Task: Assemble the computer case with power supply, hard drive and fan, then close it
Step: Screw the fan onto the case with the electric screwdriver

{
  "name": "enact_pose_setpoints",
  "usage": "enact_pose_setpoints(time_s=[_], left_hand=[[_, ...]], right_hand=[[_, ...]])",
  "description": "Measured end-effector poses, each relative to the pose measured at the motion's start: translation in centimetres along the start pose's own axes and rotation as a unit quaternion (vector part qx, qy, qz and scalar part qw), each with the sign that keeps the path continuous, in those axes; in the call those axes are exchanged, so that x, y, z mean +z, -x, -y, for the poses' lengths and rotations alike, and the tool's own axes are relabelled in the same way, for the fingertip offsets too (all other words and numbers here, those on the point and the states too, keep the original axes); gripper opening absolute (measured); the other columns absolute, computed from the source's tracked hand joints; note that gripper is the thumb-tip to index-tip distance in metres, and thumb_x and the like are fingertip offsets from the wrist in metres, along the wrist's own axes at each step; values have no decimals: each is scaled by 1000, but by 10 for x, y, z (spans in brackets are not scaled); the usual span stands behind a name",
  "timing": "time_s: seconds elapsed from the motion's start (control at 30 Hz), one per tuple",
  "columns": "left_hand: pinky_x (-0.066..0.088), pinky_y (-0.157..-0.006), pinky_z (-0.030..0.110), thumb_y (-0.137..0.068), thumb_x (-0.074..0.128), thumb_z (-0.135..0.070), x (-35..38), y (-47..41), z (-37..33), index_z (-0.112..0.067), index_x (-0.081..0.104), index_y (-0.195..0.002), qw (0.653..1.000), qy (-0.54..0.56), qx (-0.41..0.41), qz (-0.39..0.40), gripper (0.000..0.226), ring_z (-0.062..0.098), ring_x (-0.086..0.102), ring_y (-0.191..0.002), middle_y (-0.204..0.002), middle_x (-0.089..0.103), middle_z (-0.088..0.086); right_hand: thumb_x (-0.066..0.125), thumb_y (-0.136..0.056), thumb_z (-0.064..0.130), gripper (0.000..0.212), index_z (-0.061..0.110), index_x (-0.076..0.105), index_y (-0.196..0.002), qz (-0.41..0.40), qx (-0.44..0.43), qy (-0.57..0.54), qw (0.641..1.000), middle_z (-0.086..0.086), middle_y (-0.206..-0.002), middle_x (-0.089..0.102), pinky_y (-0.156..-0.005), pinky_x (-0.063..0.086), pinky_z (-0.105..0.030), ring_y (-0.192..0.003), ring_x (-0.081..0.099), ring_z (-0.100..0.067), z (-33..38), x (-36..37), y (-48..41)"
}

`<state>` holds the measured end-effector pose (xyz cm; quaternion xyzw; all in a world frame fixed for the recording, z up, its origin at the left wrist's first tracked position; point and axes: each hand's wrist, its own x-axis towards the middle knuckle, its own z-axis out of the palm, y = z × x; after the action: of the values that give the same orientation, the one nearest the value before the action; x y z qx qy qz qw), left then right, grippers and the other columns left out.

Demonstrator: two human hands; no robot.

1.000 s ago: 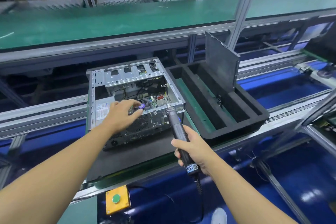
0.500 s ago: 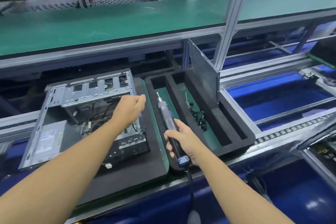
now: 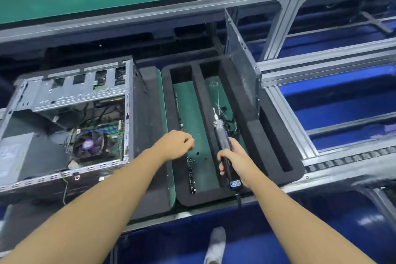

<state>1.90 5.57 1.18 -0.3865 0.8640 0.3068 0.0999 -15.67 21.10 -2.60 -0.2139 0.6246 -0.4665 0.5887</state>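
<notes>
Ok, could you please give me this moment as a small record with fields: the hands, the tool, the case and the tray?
left hand: fingers curled, above the tray's left compartment; whether it holds anything is unclear
right hand: grips electric screwdriver, tip pointing away
computer case: open, left of the tray; fan visible inside
foam tray: screws in left compartment
side panel: upright at the tray's right side

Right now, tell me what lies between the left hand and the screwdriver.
Head view: between left hand and screwdriver lie the tray's green floor, loose black screws and a foam divider.
</notes>
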Motion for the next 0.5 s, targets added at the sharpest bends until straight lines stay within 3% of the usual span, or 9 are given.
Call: enact_pose_setpoints(time_s=[0.1, 0.2, 0.27, 0.33, 0.43, 0.5], left_hand=[[35, -103, 36, -95, 47, -21, 20, -13, 10, -28, 66, -113, 991, -136, 8, -3, 27, 16, 58, -112, -119, 66, -11], [28, -103, 34, -95, 51, -24, 35, -25, 12, -30, 64, -116, 971, -238, 19, -21, 26, 15, 55, -112, -118, 65, -11], [27, -101, 33, -94, 55, -26, 44, -34, 9, -30, 64, -113, 958, -286, 18, -24, 22, 16, 57, -107, -111, 67, -10], [28, -97, 32, -92, 57, -24, 51, -42, 4, -27, 64, -108, 949, -315, 1, 6, 17, 18, 61, -97, -103, 70, -6], [28, -81, 29, -89, 58, -15, 66, -55, -1, -23, 58, -88, 935, -351, -28, 43, 7, 21, 61, -84, -89, 69, -2], [27, -75, 28, -88, 59, -10, 76, -64, -5, -23, 50, -78, 932, -354, -60, 56, 19, 22, 63, -84, -83, 65, -1]], right_hand=[[63, -82, 18, 48, 26, 52, -128, -3, 14, -10, 1000, -7, -83, 61, -58, 54, -39, -56, 53, -24, -14, 0, -8], [66, -76, 22, 69, 28, 46, -141, -29, 20, -15, 999, 0, -112, 60, -64, 56, -40, -56, 51, -26, -24, 1, -15], [65, -75, 22, 70, 29, 45, -142, -37, 18, 4, 999, 3, -127, 55, -66, 58, -41, -57, 51, -27, -27, 1, -19], [63, -75, 23, 71, 23, 44, -143, -34, 16, 14, 999, -4, -120, 50, -67, 59, -43, -56, 51, -27, -28, 2, -21], [61, -80, 23, 81, 43, 28, -151, -47, 18, -11, 999, -6, -104, 59, -63, 57, -38, -56, 50, -25, -30, 4, -22], [59, -86, 20, 73, 51, 23, -142, -43, 13, -26, 999, -5, -85, 63, -62, 57, -39, -55, 50, -23, -29, 3, -24]])
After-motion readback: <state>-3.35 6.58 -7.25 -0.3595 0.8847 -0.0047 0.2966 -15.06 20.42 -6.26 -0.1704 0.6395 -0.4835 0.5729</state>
